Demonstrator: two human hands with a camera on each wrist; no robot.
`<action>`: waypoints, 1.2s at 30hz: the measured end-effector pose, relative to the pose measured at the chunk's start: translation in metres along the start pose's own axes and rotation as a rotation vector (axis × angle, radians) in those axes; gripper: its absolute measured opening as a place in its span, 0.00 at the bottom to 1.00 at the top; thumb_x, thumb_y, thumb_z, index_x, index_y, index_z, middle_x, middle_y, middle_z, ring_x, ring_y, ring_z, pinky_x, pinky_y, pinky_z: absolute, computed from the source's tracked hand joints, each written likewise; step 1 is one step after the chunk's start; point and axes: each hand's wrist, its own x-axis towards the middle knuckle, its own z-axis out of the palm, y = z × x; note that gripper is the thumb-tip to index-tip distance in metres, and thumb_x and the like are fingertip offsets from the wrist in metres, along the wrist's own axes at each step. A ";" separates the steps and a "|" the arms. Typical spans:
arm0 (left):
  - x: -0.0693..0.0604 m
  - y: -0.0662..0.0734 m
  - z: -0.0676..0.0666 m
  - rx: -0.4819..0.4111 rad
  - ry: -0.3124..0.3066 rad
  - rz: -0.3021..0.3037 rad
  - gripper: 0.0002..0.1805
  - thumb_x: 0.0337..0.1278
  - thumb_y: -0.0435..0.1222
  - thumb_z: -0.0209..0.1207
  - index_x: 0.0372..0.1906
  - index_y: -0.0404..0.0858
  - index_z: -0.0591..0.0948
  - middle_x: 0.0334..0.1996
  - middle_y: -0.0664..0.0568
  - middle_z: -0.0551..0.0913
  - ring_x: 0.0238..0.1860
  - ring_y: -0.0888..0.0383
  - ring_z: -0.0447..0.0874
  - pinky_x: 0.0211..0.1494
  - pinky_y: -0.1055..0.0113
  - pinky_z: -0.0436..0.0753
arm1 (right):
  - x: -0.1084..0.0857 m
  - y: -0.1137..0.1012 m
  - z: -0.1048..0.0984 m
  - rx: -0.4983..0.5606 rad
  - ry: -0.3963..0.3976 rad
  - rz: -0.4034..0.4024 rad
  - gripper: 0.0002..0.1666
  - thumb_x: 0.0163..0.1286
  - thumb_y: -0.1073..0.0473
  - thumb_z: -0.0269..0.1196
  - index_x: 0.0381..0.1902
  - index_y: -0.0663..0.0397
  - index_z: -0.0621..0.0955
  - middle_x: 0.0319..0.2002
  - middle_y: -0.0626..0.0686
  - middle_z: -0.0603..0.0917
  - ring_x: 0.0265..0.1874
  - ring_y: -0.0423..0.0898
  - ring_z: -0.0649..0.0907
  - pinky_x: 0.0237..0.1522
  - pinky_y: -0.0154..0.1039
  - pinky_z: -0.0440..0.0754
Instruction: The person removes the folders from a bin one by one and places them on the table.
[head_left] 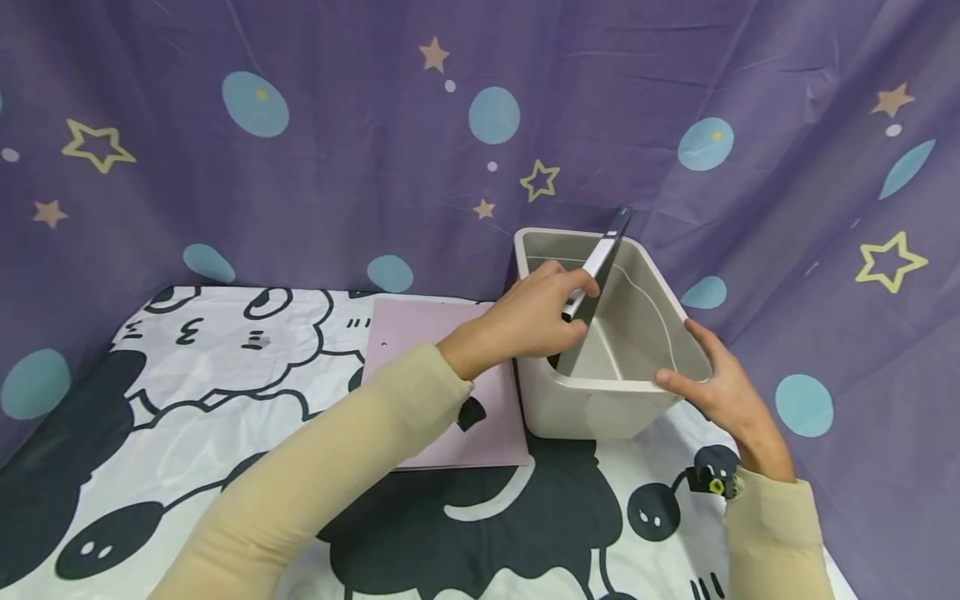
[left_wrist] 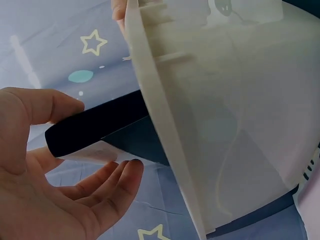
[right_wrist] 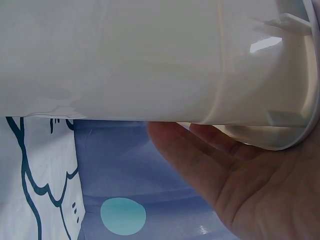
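Observation:
A pale grey plastic bin [head_left: 600, 412] stands on the bed-like printed cloth, its opening facing up. My left hand [head_left: 525, 317] reaches over its left rim and pinches the top edge of a dark, flat, folder-like thing with a white and black spine [head_left: 600, 257], which stands slanted inside the bin. In the left wrist view, the thumb and fingers lie on either side of its black rounded end [left_wrist: 75, 130]. My right hand [head_left: 723, 392] holds the bin's right front corner, thumb on the rim. The right wrist view shows its fingers against the outside of the bin's wall [right_wrist: 150, 75].
Left of the bin, a pink flat folder or board [head_left: 480, 454] with a black patch lies on the black-and-white cloth [head_left: 247, 417]. A purple curtain [head_left: 360, 167] with stars and blue ovals hangs close behind the bin and on both sides.

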 end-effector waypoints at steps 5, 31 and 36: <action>0.009 0.001 -0.004 0.037 -0.053 -0.002 0.22 0.55 0.40 0.60 0.57 0.47 0.76 0.48 0.52 0.73 0.46 0.59 0.69 0.46 0.65 0.72 | 0.000 0.001 0.000 -0.015 0.006 0.000 0.55 0.60 0.51 0.68 0.76 0.51 0.49 0.66 0.65 0.63 0.58 0.59 0.69 0.52 0.47 0.67; 0.052 -0.008 -0.013 -0.126 -0.249 -0.082 0.32 0.45 0.37 0.69 0.61 0.47 0.73 0.47 0.51 0.76 0.41 0.57 0.73 0.42 0.67 0.73 | 0.000 0.002 -0.001 -0.027 0.014 -0.016 0.55 0.60 0.52 0.68 0.76 0.51 0.50 0.65 0.66 0.64 0.57 0.58 0.70 0.52 0.47 0.69; 0.055 -0.009 -0.013 -0.116 -0.276 -0.100 0.36 0.43 0.37 0.69 0.63 0.48 0.71 0.60 0.52 0.72 0.49 0.59 0.72 0.53 0.66 0.72 | 0.001 0.003 -0.001 -0.021 0.013 -0.019 0.55 0.59 0.53 0.69 0.76 0.50 0.50 0.66 0.65 0.64 0.58 0.57 0.70 0.52 0.44 0.68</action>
